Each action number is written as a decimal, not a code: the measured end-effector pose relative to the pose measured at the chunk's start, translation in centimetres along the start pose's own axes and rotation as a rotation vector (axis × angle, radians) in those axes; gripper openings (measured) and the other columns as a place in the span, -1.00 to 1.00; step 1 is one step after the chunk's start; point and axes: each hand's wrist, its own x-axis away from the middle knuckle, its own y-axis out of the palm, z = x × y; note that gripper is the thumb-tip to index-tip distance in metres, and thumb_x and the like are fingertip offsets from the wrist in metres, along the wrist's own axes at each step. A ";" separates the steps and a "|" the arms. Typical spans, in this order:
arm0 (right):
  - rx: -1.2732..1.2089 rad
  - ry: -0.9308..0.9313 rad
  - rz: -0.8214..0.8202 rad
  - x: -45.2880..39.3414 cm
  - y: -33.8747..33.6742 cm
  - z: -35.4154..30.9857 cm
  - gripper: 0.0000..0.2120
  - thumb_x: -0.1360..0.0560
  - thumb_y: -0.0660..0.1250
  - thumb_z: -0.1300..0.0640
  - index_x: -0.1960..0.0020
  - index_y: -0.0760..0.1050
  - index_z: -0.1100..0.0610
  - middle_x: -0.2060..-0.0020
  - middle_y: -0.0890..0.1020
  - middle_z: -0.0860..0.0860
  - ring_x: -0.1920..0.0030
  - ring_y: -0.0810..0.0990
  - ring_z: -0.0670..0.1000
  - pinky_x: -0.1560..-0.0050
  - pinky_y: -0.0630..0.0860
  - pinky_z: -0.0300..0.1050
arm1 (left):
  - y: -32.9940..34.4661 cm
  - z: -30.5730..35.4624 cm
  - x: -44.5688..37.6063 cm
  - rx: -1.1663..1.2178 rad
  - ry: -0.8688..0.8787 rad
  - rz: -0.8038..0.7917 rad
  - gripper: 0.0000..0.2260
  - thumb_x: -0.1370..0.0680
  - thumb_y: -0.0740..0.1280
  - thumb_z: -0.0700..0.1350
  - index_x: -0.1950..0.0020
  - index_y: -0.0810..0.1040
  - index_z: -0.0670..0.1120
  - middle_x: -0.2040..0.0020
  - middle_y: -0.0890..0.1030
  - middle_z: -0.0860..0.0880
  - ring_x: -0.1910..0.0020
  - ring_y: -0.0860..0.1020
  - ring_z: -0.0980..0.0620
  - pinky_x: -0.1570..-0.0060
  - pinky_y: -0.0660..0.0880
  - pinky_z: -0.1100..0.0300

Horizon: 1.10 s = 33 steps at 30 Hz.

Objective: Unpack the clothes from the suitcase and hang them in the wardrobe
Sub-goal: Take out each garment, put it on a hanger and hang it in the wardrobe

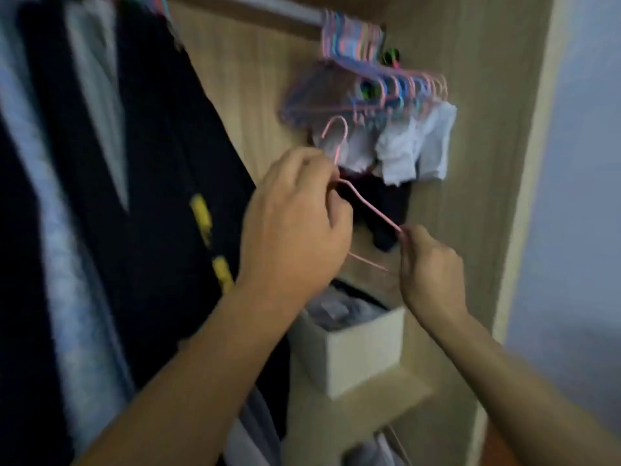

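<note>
I am inside the wardrobe, holding a thin pink hanger [369, 208] with both hands. My left hand [292, 227] grips it at the neck, just below its hook. My right hand [428, 264] pinches the end of its right shoulder arm. The hanger carries no garment. Behind it hangs a bunch of pink and blue empty hangers [366, 62] on the rail [268, 10], with white cloths [413, 146] and a dark cloth [383, 213] clipped beneath. No suitcase is in view.
Dark and grey garments [100, 196] hang at the left, filling that side. A white box [356, 348] of folded cloth sits on a wooden shelf [403, 395] below my hands. The wardrobe's side panel [497, 163] stands at the right.
</note>
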 end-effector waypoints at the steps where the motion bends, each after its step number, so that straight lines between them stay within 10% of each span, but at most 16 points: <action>1: -0.028 0.044 -0.027 4.3 -1.4 2.3 -0.84 -0.65 0.20 0.12 -0.01 0.51 0.16 0.32 0.60 0.18 0.32 0.57 0.30 0.39 0.40 0.03 | 2.6 1.3 3.6 0.107 -0.076 -0.073 -0.81 -0.49 0.27 -0.18 -0.08 0.56 -0.13 -0.17 0.54 -0.05 -0.12 0.54 -0.06 -0.08 0.46 0.05; 7: -0.170 0.497 -0.304 28.6 -14.3 16.8 -0.83 -0.66 0.23 0.08 0.03 0.56 0.07 0.38 0.56 -0.06 0.37 0.54 -0.12 0.28 0.47 -0.10 | 13.9 9.2 28.4 0.312 -0.639 -0.567 -0.54 -0.48 0.37 -0.27 -0.37 0.44 -0.09 -0.38 0.41 -0.11 -0.31 0.45 -0.16 -0.29 0.42 0.05; 13: -0.221 0.996 -0.456 42.8 -30.6 28.6 -0.80 -0.63 0.28 0.25 0.05 0.62 0.02 0.34 0.63 -0.06 0.37 0.65 0.01 0.29 0.61 -0.13 | 18.8 21.5 43.2 0.179 -0.594 -1.132 -0.18 -0.48 0.49 0.05 -0.64 0.11 0.10 -0.60 0.07 -0.19 -0.51 0.16 -0.27 -0.41 0.32 -0.20; 19: -0.127 1.175 -0.528 50.8 -47.3 42.5 -0.81 -0.59 0.31 0.19 0.12 0.66 0.03 0.32 0.64 0.03 0.30 0.64 -0.04 0.17 0.59 -0.18 | 26.0 35.9 49.9 0.264 -0.402 -1.577 -0.50 -0.56 -0.02 0.45 -0.01 0.53 0.14 0.14 0.63 0.01 0.13 0.64 -0.12 0.10 0.58 0.04; 22: 0.045 1.225 -0.788 55.3 -55.4 50.8 -0.87 -0.55 0.39 0.15 0.13 0.67 0.00 0.20 0.68 -0.06 0.11 0.66 0.03 0.01 0.54 0.00 | 27.8 46.7 49.0 0.424 -0.303 -1.687 -0.75 -0.69 0.15 0.12 0.08 0.53 0.11 0.23 0.61 0.10 0.23 0.61 0.03 0.26 0.49 0.31; 25: 0.227 1.204 -1.079 57.4 -59.7 54.4 -0.67 -0.51 0.48 0.09 -0.26 0.61 0.07 -0.19 0.64 0.03 -0.15 0.62 0.04 -0.12 0.47 -0.22 | 28.8 54.7 49.0 0.550 -0.250 -1.808 -0.76 -0.69 0.19 0.00 0.16 0.50 0.13 0.17 0.65 0.08 0.15 0.62 0.05 0.09 0.54 0.08; 28: -0.057 1.342 -0.922 57.2 -59.9 54.9 -0.50 -0.54 0.45 0.05 -0.44 0.40 -0.04 -0.34 0.44 -0.25 -0.30 0.40 -0.34 -0.15 0.23 -0.58 | 31.2 60.5 51.3 0.609 -0.147 -1.922 -0.78 -0.64 0.16 0.11 0.18 0.48 0.17 0.18 0.65 0.13 0.20 0.58 0.19 0.11 0.51 0.13; 33: -0.123 1.702 -0.515 60.7 -57.9 57.2 -0.81 -0.66 0.23 0.07 -0.03 0.61 0.08 0.16 0.71 -0.08 0.12 0.64 -0.23 0.05 0.44 -0.30 | 35.4 67.6 56.1 0.700 -0.014 -2.044 -0.79 -0.60 0.14 0.15 0.01 0.47 0.08 0.14 0.62 0.12 0.17 0.56 0.14 0.10 0.50 0.12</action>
